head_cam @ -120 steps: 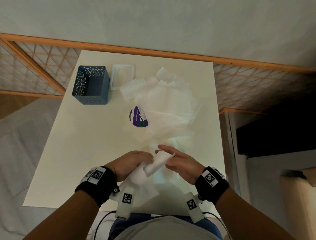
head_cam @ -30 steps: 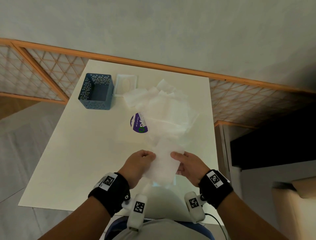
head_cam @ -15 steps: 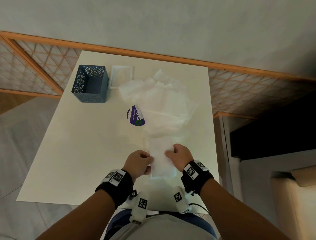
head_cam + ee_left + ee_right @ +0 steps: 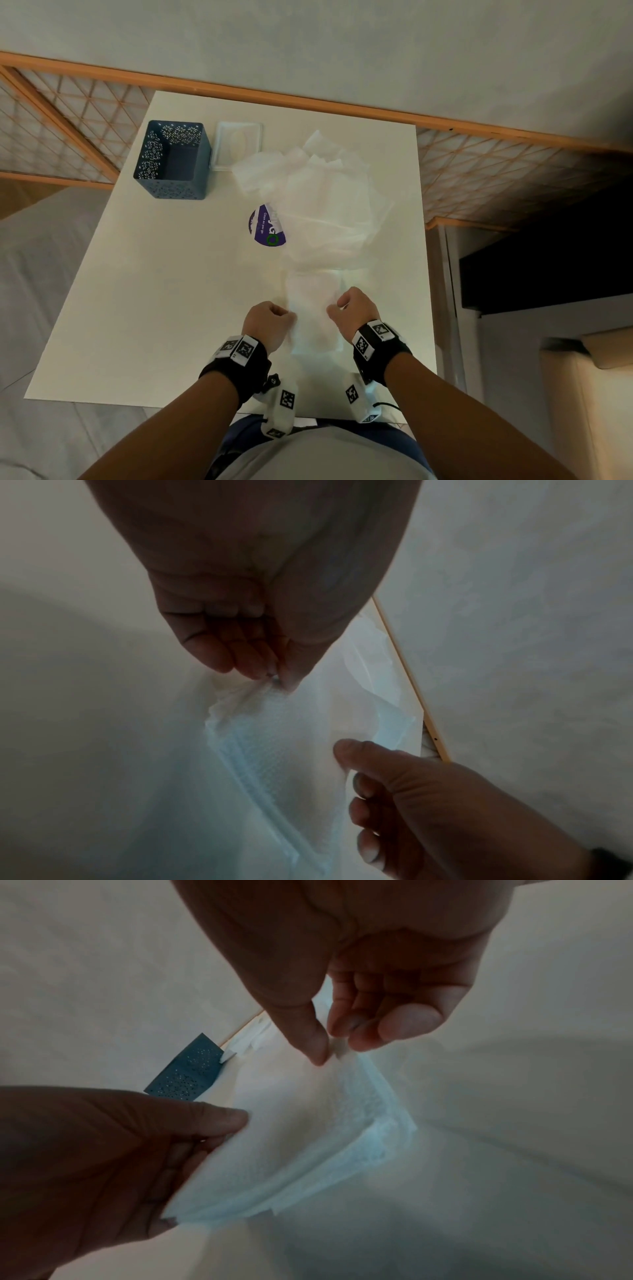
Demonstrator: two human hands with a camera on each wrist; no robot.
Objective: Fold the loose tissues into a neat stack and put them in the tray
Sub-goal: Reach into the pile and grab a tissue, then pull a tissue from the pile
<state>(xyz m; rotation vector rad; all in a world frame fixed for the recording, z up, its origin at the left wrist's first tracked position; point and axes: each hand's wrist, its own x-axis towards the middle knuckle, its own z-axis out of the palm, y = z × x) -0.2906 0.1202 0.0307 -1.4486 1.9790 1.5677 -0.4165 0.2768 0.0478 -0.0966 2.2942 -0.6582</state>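
Note:
A folded white tissue [image 4: 310, 301] lies flat near the table's front edge, on top of several folded layers [image 4: 342, 1156]. My left hand [image 4: 286, 317] pinches its left edge between thumb and fingers [image 4: 255, 666]. My right hand [image 4: 334, 306] pinches the right edge with its thumb [image 4: 313, 1042] against the fingertips. A loose pile of unfolded tissues [image 4: 325, 198] is spread over the middle and far part of the table. A shallow white tray [image 4: 239, 142] sits at the far side, beside a dark blue perforated box [image 4: 171, 161].
A purple round wrapper [image 4: 265, 224] peeks out from the left of the loose pile. The white table [image 4: 154, 291] has bare surface on its left half. An orange lattice railing [image 4: 496, 178] runs behind and to the right of the table.
Both hands have brought the folded tissue from held up in the air down onto the folded layers near the front edge, keeping hold of its two side edges.

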